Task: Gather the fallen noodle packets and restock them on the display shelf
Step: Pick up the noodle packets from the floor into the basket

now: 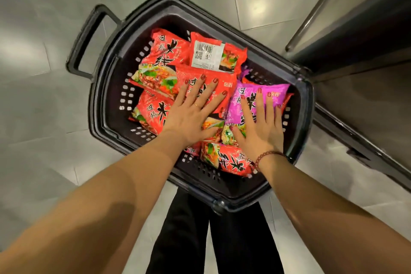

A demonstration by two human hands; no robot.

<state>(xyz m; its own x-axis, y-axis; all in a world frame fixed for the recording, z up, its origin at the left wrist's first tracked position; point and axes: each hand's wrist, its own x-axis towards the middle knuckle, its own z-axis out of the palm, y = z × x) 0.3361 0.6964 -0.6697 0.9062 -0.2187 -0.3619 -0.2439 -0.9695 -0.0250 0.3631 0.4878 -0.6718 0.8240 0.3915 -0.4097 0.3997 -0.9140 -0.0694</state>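
Noodle packets (pixel 164 51): heaped and overlapping inside the dark basket (pixel 100 104) at mid-frame.
Left edge: the basket's loop handle (pixel 89 35) sticks out toward the upper left, and grey tiled floor (pixel 40 95) lies open all round that side.
Basket walls: perforated and higher than the packets on every side; a strip of dark bottom shows along the left wall.
Left hand (pixel 193 113): released, with fingers straight and spread and the palm flat on a central red packet (pixel 229 80).
Right hand (pixel 260 122): also released, with fingers straight, lying flat on the purple packet (pixel 282 89); a bead bracelet (pixel 266 154) circles the wrist.
Right edge: a dark metal fixture (pixel 355 29) with a rail runs down the right of the frame, just beside the basket's right corner, closing off that side.
Bottom edge: dark trousers (pixel 211 240) show below the basket's near rim.
Count: one basket, two hands, one purple packet and at least six red packets, one of them lying barcode up; overlap may hide more.
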